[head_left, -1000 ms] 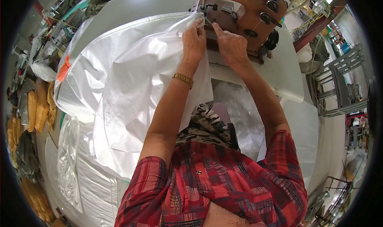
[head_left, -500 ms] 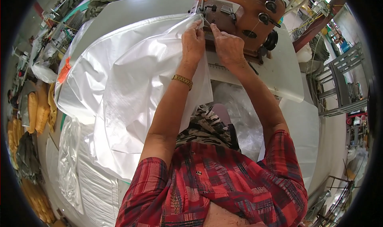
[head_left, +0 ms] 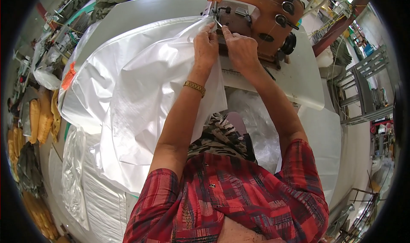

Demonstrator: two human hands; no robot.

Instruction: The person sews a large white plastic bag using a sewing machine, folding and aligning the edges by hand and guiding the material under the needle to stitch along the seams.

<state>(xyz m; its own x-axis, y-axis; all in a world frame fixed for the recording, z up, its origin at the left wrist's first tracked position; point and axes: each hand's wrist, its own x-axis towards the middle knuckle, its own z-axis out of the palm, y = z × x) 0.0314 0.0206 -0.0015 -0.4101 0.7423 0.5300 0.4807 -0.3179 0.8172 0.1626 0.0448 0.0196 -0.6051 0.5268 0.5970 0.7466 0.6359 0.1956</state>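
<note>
My left hand [head_left: 206,47] is closed on the edge of a large white fabric sheet [head_left: 141,78], close to the needle area of a brown sewing machine [head_left: 256,12]. The sheet spreads over the table to the left and hangs down beside my lap. Just right of the needle area, my right hand [head_left: 241,50] is closed, its index finger reaching forward. A thin white strip [head_left: 218,23] runs from the presser foot to its fingertips. The exact pinch is too small to make out.
The machine stands on a pale sewing table [head_left: 301,78]. Clear plastic [head_left: 252,115] lies below the table edge beside my legs. Yellow rolled bundles [head_left: 44,115] sit at the far left, and a grey slatted rack [head_left: 363,89] stands at the right.
My right hand has shifted slightly left, nearer the presser foot. The left hand and the sheet have barely moved.
</note>
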